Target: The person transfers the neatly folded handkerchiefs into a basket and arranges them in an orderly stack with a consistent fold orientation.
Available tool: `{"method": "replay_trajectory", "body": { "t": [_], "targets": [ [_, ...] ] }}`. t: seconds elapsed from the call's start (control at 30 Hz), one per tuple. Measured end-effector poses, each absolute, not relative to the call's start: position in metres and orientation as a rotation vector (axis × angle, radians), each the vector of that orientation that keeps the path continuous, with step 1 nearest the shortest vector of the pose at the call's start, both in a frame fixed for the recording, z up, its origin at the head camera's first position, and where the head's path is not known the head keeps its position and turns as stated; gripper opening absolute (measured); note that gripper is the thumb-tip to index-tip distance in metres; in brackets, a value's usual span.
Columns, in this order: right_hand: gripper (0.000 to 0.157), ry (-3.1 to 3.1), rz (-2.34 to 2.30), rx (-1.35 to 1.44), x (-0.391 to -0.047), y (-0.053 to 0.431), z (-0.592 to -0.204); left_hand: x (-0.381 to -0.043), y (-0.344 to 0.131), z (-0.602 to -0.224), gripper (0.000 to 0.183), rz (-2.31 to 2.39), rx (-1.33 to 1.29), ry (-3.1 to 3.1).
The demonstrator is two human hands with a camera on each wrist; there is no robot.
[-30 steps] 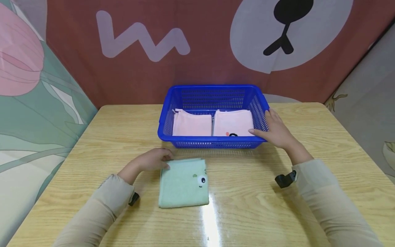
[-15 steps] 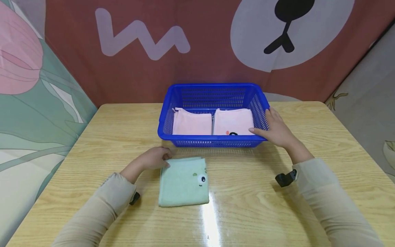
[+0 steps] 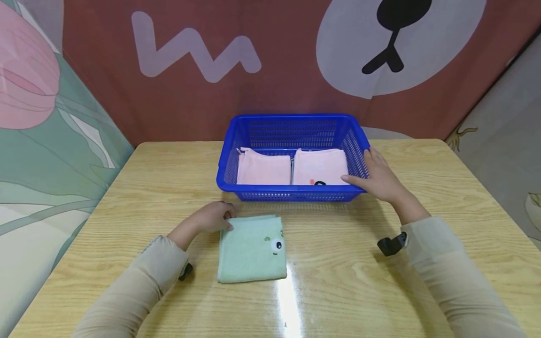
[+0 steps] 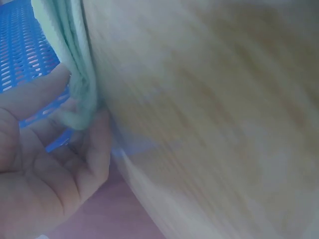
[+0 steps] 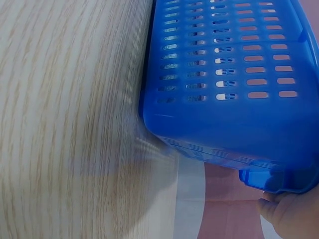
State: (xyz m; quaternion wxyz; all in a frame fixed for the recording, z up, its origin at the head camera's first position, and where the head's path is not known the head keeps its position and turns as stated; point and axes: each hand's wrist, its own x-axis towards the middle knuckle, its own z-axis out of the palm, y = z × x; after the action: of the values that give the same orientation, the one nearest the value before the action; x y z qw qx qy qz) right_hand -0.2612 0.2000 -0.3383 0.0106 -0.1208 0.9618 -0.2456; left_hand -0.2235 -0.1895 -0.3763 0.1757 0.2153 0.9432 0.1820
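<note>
A folded mint-green towel (image 3: pixel 252 250) with an embroidered eye lies on the table in front of a blue plastic basket (image 3: pixel 291 189). My left hand (image 3: pixel 212 217) pinches the towel's far left corner; in the left wrist view the layered green edge (image 4: pixel 82 94) sits between thumb and fingers. At the basket's right end, my right hand (image 3: pixel 382 177) grips the rim, its thumb over the front right corner. The right wrist view shows only part of that hand (image 5: pixel 294 211) at the rim. Inside the basket, two folded pink cloths (image 3: pixel 264 170) lie side by side.
The wooden table (image 3: pixel 338 281) extends around the towel and basket. Directly behind the basket hangs a reddish-brown printed backdrop (image 3: pixel 190 108). A patterned cloth (image 3: pixel 63 164) borders the left side, and another grey one (image 3: pixel 498 126) the right.
</note>
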Motion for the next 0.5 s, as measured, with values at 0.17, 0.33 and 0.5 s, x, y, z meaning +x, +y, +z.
{"method": "replay_trajectory", "body": {
  "t": [0.17,0.33,0.5],
  "targets": [
    [0.100,3.007,-0.762,-0.396,-0.2612,0.1993,-0.3384,-0.2227,-0.1909,-0.3752,0.013,0.522,0.661,2.657],
    [0.099,3.008,-0.759,-0.407,-0.2602,0.1985,-0.3380,-0.2208,-0.1923,-0.3748,0.009,0.527,0.699,2.649],
    [0.100,3.002,-0.761,-0.386,-0.2601,0.2000,-0.3378,-0.2213,-0.1932,-0.3751,0.009,0.526,0.736,2.624]
  ]
}}
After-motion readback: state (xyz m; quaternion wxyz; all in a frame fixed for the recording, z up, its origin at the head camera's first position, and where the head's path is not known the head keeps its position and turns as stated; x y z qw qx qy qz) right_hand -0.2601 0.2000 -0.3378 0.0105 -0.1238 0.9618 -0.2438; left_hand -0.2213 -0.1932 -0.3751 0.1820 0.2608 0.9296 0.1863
